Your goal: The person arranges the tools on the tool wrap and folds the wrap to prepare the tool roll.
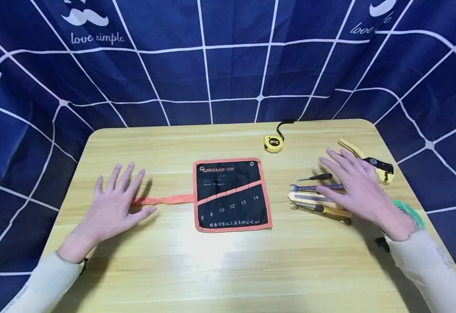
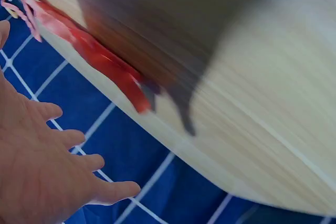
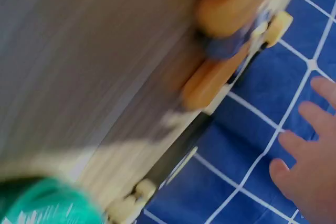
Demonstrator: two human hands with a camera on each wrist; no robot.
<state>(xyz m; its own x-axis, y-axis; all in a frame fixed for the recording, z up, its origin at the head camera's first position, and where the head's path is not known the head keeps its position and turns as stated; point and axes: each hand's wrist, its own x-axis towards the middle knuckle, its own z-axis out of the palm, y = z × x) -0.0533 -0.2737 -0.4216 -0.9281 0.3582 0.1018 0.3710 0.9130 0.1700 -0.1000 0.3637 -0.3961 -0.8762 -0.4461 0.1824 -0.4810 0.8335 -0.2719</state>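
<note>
A black tool roll (image 1: 231, 174) with red trim and numbered pockets lies flat mid-table, its red strap (image 1: 173, 199) stretched out leftward. My left hand (image 1: 112, 213) is spread palm down over the strap's end, holding nothing; the left wrist view shows the strap (image 2: 79, 40) beyond the straight fingers. Fingers spread, my right hand (image 1: 358, 187) hovers over a row of tools and grips none. That row has a small black screwdriver (image 1: 321, 177), a blue open-ended wrench (image 1: 300, 188), a pale-and-yellow tool (image 1: 302, 198) and another wrench (image 1: 300, 205). The hand partly hides their right ends.
Beyond the right hand lies a yellow-handled wire stripper (image 1: 382, 169). A yellow tape measure (image 1: 273, 143) with a black strap sits toward the back edge. Green stringy material (image 1: 411, 213) shows beside the right wrist. Blue checked cloth (image 1: 235, 74) hangs around the wooden table (image 1: 165, 269).
</note>
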